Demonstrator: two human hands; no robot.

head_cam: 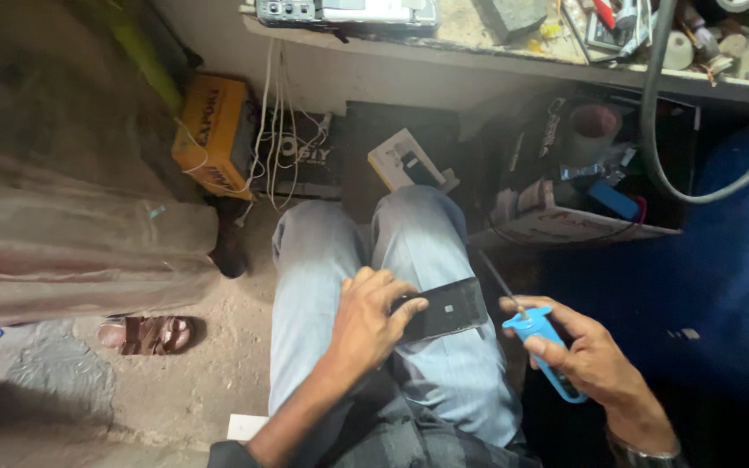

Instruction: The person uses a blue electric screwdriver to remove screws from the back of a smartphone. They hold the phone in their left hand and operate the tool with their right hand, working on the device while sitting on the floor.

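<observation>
Left hand (366,316): fingers curled over the near, left end of a dark flat phone (446,309), thumb and forefinger pinching it, pinning it on the right thigh of the light blue jeans (322,260). The phone lies back-side up, showing a small pale square near its middle. Its long axis runs left to right across the thigh, tilted a little upward toward the right, so the free end points at the other hand.

Right hand (587,355): fingers clenched round the blue handle of a small screwdriver (530,334). The thin metal shaft rises from the handle up and to the left, its tip just beyond the phone's right edge, near it but apart. I cannot tell whether the tip touches anything.

So the phone sits directly left of the tool hand, short edge facing it. The left hand is the one in contact; the right is just beside.

Outward: a person seated, knees toward a low shelf (513,61) littered with small parts. Beneath it, a yellow box (211,132), white cables (277,130) hanging down, a small white carton (405,158) and an open cardboard box (582,230) of oddments holding a roll of tape (594,128). A thick grey hose (652,130) loops down at right. On the dirt floor (201,381) at left, a brown sandal (149,334).
</observation>
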